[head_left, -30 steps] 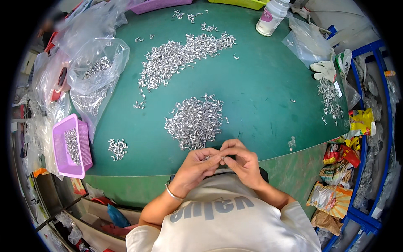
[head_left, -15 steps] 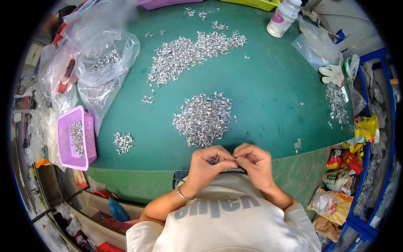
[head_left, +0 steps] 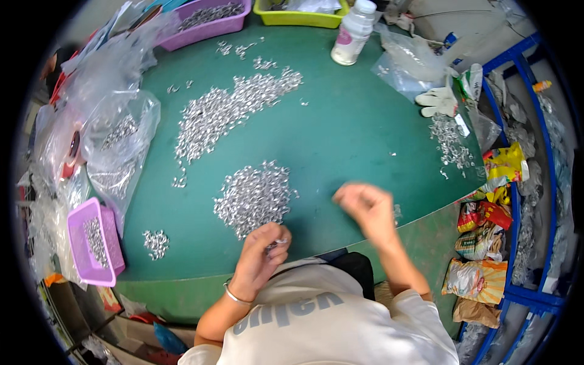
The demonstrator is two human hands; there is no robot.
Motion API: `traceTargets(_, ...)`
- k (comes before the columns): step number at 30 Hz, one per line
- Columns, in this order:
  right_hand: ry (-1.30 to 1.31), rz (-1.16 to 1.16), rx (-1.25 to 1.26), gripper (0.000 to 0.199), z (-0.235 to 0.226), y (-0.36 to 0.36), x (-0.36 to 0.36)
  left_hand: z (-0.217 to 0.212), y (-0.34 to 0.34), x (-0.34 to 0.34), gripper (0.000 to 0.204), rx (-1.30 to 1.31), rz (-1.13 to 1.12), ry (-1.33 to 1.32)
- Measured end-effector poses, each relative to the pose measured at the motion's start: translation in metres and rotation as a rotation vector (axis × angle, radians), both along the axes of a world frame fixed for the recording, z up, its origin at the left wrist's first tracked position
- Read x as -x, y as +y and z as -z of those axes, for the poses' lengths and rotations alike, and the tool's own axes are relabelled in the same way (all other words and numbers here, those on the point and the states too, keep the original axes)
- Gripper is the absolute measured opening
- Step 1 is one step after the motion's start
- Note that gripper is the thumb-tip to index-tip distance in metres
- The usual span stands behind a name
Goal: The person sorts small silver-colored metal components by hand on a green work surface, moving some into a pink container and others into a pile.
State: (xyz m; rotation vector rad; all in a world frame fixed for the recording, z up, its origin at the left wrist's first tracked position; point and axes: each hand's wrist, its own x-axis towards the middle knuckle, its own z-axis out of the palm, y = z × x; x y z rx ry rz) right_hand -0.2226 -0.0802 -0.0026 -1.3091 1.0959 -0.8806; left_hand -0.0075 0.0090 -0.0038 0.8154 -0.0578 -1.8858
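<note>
Silver clip piles (head_left: 254, 196), four on green table (head_left: 340, 140), left hand (head_left: 263, 252) pinching one clip, right hand (head_left: 365, 207) blurred, grip unclear.

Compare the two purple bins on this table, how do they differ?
The purple bin at the far edge is wider, lies crosswise near the yellow tray, and holds a thick layer of small silver parts. The purple bin at the left edge looks narrower, hangs partly off the green table, and holds a thin strip of parts. Both are purple plastic, open-topped, holding the same shiny pieces.
</note>
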Motion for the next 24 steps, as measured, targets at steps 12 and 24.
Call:
traceTargets(12,1.379,0.722,0.356,0.043,0.052,-0.288,0.219,0.003,0.005,-0.002,0.019,0.043,-0.118,-0.1)
traceTargets(24,0.723,0.804,1.249,0.01,-0.07,-0.126,0.126,0.014,0.016,-0.006,0.022,0.042,-0.165,-0.082)
